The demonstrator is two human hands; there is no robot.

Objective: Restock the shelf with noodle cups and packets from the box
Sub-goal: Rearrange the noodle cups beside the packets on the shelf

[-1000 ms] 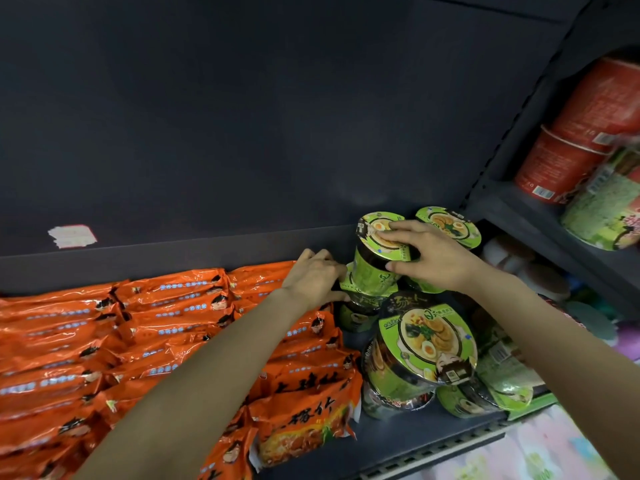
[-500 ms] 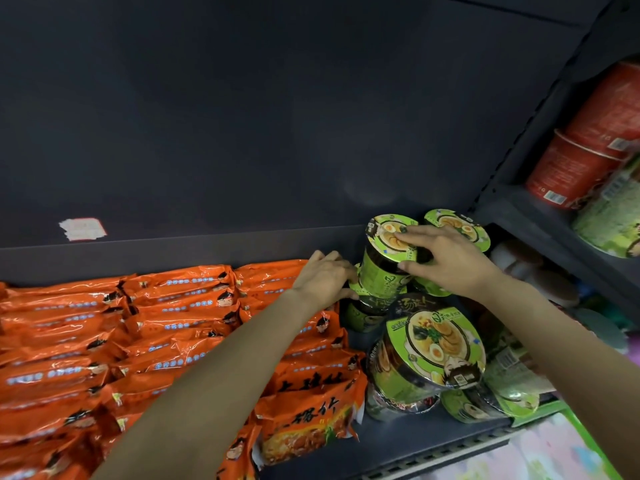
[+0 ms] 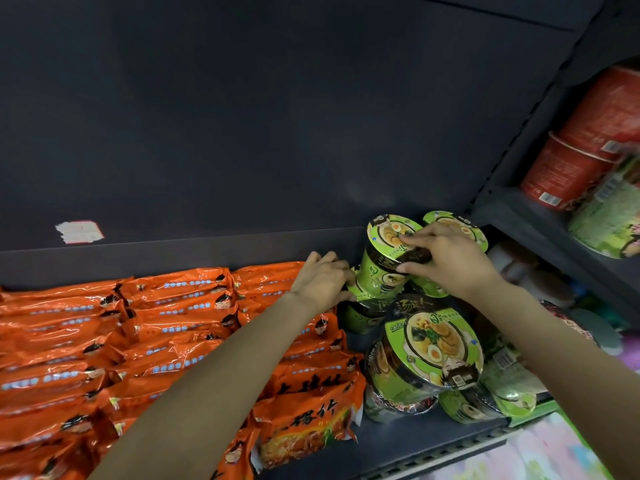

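My right hand [image 3: 453, 263] pinches the lid rim of the top green noodle cup [image 3: 388, 258], stacked at the shelf's [image 3: 433, 441] back; my left hand [image 3: 323, 282] curls against the cup beneath [image 3: 363, 306], beside orange packets [image 3: 173, 327].

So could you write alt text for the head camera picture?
A right hand grips a green noodle cup stacked on another at the back of a dark shelf, while the left hand steadies the cup below, beside orange packets.

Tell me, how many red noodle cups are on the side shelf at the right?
2 show: one red cup lying on the side shelf, another red cup stacked above it. More may be hidden beyond the frame.
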